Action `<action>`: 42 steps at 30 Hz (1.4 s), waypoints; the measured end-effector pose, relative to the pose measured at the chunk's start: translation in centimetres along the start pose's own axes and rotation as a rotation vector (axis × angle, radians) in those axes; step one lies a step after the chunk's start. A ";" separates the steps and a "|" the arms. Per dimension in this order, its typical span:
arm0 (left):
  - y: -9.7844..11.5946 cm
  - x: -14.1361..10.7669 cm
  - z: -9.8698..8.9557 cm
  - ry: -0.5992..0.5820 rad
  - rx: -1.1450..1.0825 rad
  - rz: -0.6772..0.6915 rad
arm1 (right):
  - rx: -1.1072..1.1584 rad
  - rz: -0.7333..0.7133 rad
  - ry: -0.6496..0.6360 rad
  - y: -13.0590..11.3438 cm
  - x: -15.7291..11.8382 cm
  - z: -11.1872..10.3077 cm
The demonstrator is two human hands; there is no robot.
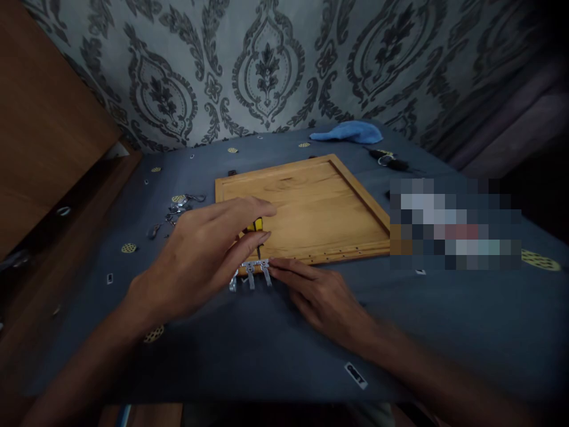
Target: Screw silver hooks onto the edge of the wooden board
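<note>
A light wooden framed board (302, 207) lies on the dark blue patterned cloth. Along its near edge, toward the left, metal clips (251, 276) stick out toward me. My left hand (208, 255) is closed around a small yellow and black screwdriver (255, 225), its handle between thumb and fingers and its shaft pointing down at the clips. The tip's exact contact cannot be made out. My right hand (317, 290) has its fingers pressed together, their tips at the rightmost clip and the board's edge. Small holes run along that edge farther right.
Loose metal pieces (178, 207) lie left of the board. A blue cloth (349, 132) and a dark object with a ring (389, 160) are behind it. A blurred-out area covers the right. Wooden furniture (48, 118) stands at the left, before a patterned wall (267, 65).
</note>
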State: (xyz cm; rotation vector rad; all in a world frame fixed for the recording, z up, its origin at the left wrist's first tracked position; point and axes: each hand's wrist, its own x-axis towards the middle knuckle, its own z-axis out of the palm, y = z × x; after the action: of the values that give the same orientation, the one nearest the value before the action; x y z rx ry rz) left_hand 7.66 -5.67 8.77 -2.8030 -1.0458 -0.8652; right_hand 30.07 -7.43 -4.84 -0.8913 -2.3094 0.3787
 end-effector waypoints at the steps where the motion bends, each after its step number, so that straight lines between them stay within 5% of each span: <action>1: 0.0 0.0 0.0 -0.002 -0.004 0.000 | -0.003 -0.002 0.001 0.0 0.0 0.0; 26: 0.2 0.2 0.8 -0.044 0.002 -0.028 | -0.055 -0.009 -0.017 -0.1 0.1 -0.1; 42: 0.3 0.1 1.5 0.059 0.041 -0.021 | -0.048 0.004 -0.018 0.0 0.0 0.1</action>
State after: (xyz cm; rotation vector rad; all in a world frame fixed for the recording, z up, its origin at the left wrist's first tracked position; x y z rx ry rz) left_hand 8.58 -5.53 7.60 -2.7208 -1.0739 -0.9115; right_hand 29.99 -7.40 -4.90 -0.9194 -2.3418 0.3359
